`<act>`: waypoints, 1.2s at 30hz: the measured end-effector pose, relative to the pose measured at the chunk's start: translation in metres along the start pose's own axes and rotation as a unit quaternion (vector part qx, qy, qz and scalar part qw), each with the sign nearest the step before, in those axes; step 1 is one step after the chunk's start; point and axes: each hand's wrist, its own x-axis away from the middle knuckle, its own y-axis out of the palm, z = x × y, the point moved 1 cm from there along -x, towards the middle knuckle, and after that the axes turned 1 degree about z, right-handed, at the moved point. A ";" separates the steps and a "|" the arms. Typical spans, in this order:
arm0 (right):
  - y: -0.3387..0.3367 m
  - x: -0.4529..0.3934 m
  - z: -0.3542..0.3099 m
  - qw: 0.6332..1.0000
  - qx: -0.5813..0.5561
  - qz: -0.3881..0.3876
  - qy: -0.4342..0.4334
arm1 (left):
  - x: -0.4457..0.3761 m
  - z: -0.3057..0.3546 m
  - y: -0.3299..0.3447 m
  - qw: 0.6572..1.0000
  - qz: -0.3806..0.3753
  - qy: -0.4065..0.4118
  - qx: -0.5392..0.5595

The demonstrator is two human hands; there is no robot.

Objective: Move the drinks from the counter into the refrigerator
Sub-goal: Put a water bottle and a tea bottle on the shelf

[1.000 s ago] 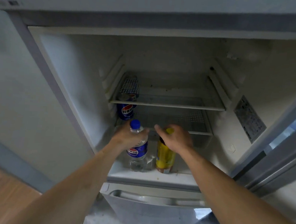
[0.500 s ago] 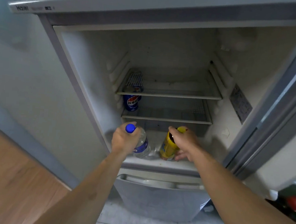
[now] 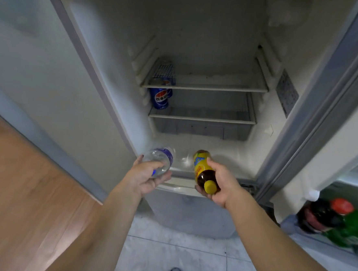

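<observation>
The refrigerator [image 3: 119, 72] stands open in front of me. My left hand [image 3: 144, 176] grips a clear water bottle [image 3: 160, 158] with a blue label, tipped over so its base points into the fridge. My right hand [image 3: 220, 183] grips a yellow-labelled tea bottle [image 3: 201, 167], also tipped, with its yellow cap toward me. Both bottles hover at the front edge of the bottom shelf [image 3: 225, 159]. A blue cola can [image 3: 161, 98] stands at the left of the middle wire shelf [image 3: 202, 117].
An upper wire shelf [image 3: 207, 85] carries a small mesh-patterned item at its left. The open door [image 3: 333, 99] rises on the right; its lower rack holds a dark red-capped bottle [image 3: 320, 215] and a green bottle [image 3: 351, 230]. A drawer front [image 3: 191, 212] sits below. Wood flooring lies left.
Both bottles stood upright on the bottom shelf; now my hands have tipped them flat and drawn them back to the shelf's front edge. The camera has pulled back and down.
</observation>
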 end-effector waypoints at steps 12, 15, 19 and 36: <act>0.018 -0.004 0.023 0.988 0.025 0.138 -0.067 | -0.032 -0.036 -0.031 0.997 0.042 -0.065 0.020; 0.028 -0.004 0.014 0.982 0.039 0.122 -0.135 | -0.035 -0.028 -0.032 0.999 0.005 -0.034 0.005; 0.047 -0.006 -0.007 0.965 0.056 0.111 -0.231 | -0.040 -0.004 -0.012 0.998 -0.055 0.015 -0.001; 0.110 -0.092 -0.111 0.921 0.157 0.100 -0.343 | -0.143 0.071 0.097 0.971 -0.088 0.200 -0.099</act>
